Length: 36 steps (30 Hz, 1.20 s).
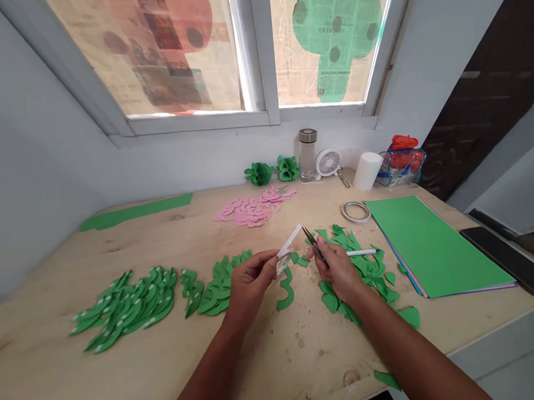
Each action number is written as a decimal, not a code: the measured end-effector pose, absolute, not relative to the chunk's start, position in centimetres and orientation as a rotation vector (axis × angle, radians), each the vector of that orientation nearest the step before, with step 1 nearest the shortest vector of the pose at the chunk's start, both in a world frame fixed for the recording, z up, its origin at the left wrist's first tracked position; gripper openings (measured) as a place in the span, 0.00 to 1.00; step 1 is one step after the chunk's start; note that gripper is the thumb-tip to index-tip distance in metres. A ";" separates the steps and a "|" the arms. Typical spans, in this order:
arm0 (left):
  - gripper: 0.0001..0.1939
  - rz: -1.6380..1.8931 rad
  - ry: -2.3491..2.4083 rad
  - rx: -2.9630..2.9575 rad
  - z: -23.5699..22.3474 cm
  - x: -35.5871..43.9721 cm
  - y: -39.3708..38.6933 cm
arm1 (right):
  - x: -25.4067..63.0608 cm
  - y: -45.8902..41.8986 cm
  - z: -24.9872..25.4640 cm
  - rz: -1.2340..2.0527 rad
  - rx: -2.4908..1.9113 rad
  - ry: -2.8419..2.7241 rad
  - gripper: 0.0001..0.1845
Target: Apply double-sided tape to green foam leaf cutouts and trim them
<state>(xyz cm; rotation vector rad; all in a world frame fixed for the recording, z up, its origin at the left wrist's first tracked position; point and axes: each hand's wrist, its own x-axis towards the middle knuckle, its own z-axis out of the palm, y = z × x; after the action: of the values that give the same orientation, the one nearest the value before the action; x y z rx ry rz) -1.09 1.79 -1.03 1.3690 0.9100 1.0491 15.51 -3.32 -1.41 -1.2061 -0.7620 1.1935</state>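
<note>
My left hand (253, 278) is closed on a small roll of white tape (283, 262), and a free strip of it sticks up toward the right. In my right hand (337, 267) is a pair of scissors (310, 236), its dark blades pointing up and left near the strip's end. A wavy green paper piece (286, 294) lies on the table between my hands. Cut green paper shapes (218, 292) are heaped beside my left hand. Under and around my right hand spread green scraps (373, 272), with a white pen (361, 252) on them.
Green shapes with white tape bits (138, 302) lie at left, pink cutouts (249, 208) farther back. A tape roll (356, 212), stacked coloured paper (443, 244) and a black phone-like slab (512, 259) are at right. Along the wall stand a bottle (308, 156), fan (328, 163) and white roll (367, 171).
</note>
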 end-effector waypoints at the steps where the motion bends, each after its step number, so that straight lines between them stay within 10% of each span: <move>1: 0.13 1.048 0.904 1.372 -1.0 -1.1 1.8 | 15.5 -3.3 -1.5 1.193 -1.216 -0.760 0.28; 36: 0.12 0.985 0.912 1.380 -1.1 -0.9 1.7 | 15.6 -3.2 -1.6 1.089 -1.328 -0.818 0.29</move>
<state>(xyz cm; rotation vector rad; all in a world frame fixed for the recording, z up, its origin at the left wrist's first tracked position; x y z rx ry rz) -0.88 1.66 -1.10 1.3795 0.9118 0.9852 15.62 -3.23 -1.63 -1.3282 -0.8184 1.0894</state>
